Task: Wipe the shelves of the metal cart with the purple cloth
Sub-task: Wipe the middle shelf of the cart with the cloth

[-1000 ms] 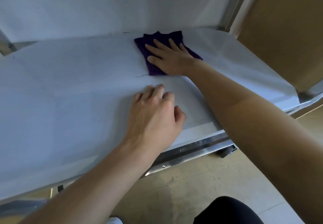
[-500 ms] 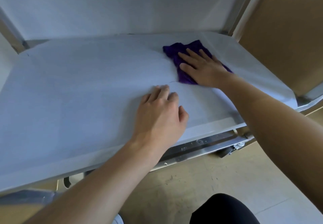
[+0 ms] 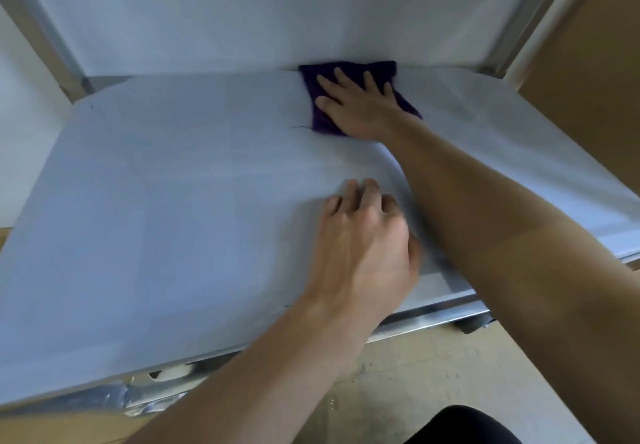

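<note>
The purple cloth [image 3: 321, 119] lies flat at the back of the shelf [image 3: 173, 201], towards 1 o'clock on its surface, with its far edge touching the rear wall. It looks soft, light and limp, a folded pad that would bunch or slide if pushed by one corner, so a flat palm over its middle seems the best hold. That is how the right hand [image 3: 360, 104] has it, fingers straight and spread, pressing down and gripping nothing. The palm hides most of the cloth, so its folds and thickness cannot be read. At 6 o'clock from the cloth and well apart from it, the left hand [image 3: 363, 236] rests on the shelf with bent fingers, tips down. Faint creases run from it, but I cannot tell whether it pinches a thin covering sheet or only braces. The shelf surface is pale and blurred, so any dirt is impossible to make out. The metal front rail [image 3: 433, 315] shows below, and the cart's other shelves are cut off.
</note>
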`<state>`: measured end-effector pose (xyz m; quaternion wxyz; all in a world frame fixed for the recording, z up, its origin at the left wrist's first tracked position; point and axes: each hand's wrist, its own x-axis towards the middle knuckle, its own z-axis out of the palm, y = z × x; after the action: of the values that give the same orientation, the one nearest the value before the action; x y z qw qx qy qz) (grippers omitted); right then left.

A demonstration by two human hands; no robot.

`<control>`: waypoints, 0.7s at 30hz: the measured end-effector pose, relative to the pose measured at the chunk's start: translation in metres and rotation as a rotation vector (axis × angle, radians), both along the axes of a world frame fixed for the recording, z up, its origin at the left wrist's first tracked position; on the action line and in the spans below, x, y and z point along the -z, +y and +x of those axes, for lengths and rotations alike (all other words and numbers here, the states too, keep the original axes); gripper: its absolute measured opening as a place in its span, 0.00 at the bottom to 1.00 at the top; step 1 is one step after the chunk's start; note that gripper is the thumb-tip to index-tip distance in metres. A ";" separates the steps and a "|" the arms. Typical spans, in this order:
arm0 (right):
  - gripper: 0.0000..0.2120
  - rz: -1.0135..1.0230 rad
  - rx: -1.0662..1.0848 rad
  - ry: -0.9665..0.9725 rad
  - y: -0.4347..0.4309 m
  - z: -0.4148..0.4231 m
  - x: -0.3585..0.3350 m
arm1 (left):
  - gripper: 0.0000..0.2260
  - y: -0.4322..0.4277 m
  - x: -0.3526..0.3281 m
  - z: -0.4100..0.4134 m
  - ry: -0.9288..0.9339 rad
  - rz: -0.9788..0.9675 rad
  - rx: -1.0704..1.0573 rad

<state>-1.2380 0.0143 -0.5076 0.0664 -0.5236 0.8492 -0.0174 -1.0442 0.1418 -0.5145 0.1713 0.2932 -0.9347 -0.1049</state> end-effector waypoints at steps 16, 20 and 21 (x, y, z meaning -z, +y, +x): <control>0.50 0.088 -0.141 0.105 0.002 -0.025 0.004 | 0.20 -0.015 0.002 0.010 0.046 0.032 -0.037; 0.35 0.052 0.019 0.100 0.039 -0.069 0.002 | 0.20 -0.016 0.006 0.008 0.058 -0.008 -0.031; 0.32 0.044 0.065 0.078 0.049 -0.080 0.001 | 0.20 -0.016 0.007 0.008 0.056 -0.015 -0.029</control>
<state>-1.3178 0.0637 -0.5088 0.0441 -0.4944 0.8679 0.0197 -1.0360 0.1254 -0.5214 0.2013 0.3024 -0.9259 -0.1035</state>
